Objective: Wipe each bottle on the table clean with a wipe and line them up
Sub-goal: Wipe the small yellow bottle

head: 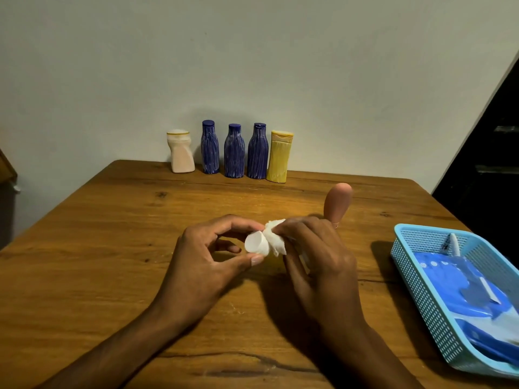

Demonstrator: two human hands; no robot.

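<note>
Your head camera looks down at a brown wooden tabletop (pixel 112 248). Both of your hands meet over the middle of it. Your left hand (pixel 207 259) pinches the white cap (pixel 255 244) of a small bottle between thumb and fingertips. Your right hand (pixel 317 256) has its fingers curled round a crumpled white wipe (pixel 275 237), and the wipe is pressed against the bottle right next to the cap. The rest of that bottle is hidden under the wipe and your right hand, so you cannot see its body.

Just behind your right hand stands a pink bottle (pixel 338 202), upright on the tabletop.

Far behind your hands, by the wall, five bottles stand in a row. From left to right they are a cream bottle (pixel 181 151), three blue bottles (pixel 234 151), and a yellow bottle (pixel 278 157).

To the right of your right hand sits a light blue basket (pixel 415 273) with a blue pack (pixel 471 293) inside.
</note>
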